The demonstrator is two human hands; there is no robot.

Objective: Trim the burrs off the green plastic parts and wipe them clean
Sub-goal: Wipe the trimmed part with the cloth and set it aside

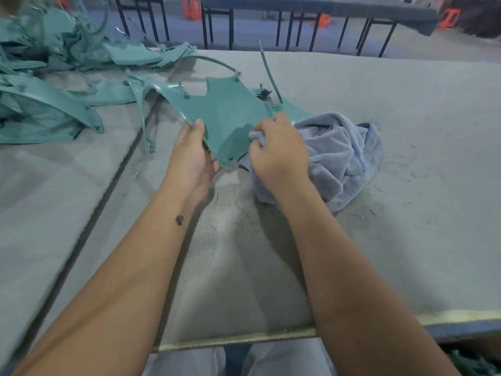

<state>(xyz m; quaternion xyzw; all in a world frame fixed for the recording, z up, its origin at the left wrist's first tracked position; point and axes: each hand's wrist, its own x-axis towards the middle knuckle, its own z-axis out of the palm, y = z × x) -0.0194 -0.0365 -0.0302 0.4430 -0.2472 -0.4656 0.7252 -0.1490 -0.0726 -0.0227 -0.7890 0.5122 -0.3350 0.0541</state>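
1. Where the grey felt-covered table (406, 109) runs off to the far left, a pile of green parts (48, 77) lies heaped, well left of the green panel being worked on; curved strips and flat pieces overlap one another there.
2. Just left of the panel, a thin green strip (141, 112) lies down the table toward a dark seam (113, 183) in the felt.
3. Next comes the left hand (192, 158), which grips the panel's near left edge: the thumb lies on top and the fingers are curled underneath.
4. At the centre, the green panel (222, 115) is held tilted above the table, its near corner raised and its far edge toward the pile; small pegs stand up from its surface.
5. Right of the panel, the right hand (279, 150) is clenched round a bunched fold of blue-grey cloth (344, 156) and presses it against the panel's near right edge.
6. Most of the cloth lies crumpled on the table, touching the panel's right side.
7. Right of the cloth, fine green shavings (393, 175) are scattered over the felt.
8. Beyond the panel, a narrow curved strip (268, 74) stands up from the table.
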